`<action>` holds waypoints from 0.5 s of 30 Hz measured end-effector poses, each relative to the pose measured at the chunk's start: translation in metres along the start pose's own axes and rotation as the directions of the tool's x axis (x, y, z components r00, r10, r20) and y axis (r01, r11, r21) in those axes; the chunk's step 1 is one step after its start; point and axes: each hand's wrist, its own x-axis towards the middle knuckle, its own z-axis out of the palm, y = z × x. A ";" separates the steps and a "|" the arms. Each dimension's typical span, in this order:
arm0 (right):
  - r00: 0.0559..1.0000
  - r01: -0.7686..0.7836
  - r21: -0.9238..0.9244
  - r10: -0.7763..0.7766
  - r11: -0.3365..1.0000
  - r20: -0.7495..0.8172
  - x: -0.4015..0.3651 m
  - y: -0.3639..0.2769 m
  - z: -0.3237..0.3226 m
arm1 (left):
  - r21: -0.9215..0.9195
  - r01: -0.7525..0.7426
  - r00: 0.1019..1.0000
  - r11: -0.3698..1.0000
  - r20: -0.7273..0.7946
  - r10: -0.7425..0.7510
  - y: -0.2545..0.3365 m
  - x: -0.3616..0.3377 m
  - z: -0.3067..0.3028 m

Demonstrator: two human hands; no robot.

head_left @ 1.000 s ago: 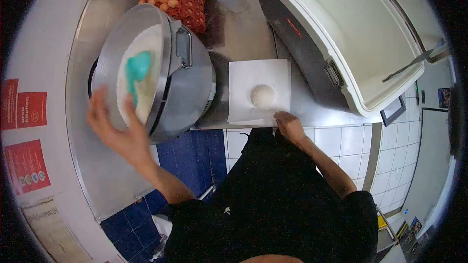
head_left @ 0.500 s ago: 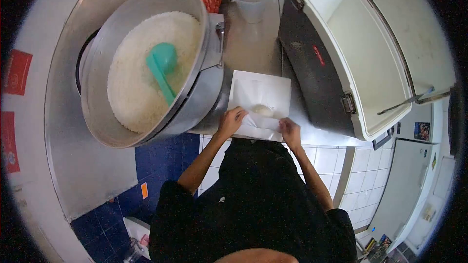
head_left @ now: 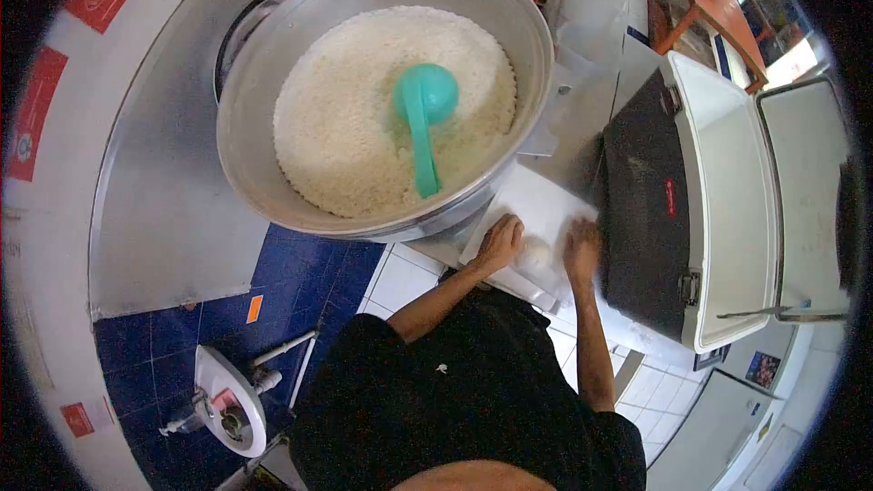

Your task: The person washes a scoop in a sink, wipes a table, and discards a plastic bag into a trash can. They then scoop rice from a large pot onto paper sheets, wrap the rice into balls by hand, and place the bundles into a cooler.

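Strong fisheye curvature, dark corners

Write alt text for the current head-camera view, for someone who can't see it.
A person's left hand and right hand flank a pale mound on white paper, seen from above. Beside them, a teal scoop lies on white, rice-like grains in a big metal pot; an open cooler box stands to the right.

Scoop on rice in pot; mound on paper between pot, left, and cooler, right.
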 end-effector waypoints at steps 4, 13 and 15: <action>1.000 0.013 0.014 -0.013 1.000 0.028 -0.006 0.003 -0.002 | 0.002 -0.178 0.983 0.984 -0.041 0.178 0.035 0.043 -0.014; 0.934 -0.352 0.608 0.223 0.712 0.280 -0.003 -0.042 -0.084 | 0.379 -0.548 0.810 0.745 0.464 0.359 0.073 0.066 -0.059; 0.947 -0.302 0.557 0.178 0.773 0.267 -0.019 -0.046 -0.088 | 0.335 -0.578 0.788 0.744 0.464 0.404 0.052 0.050 -0.063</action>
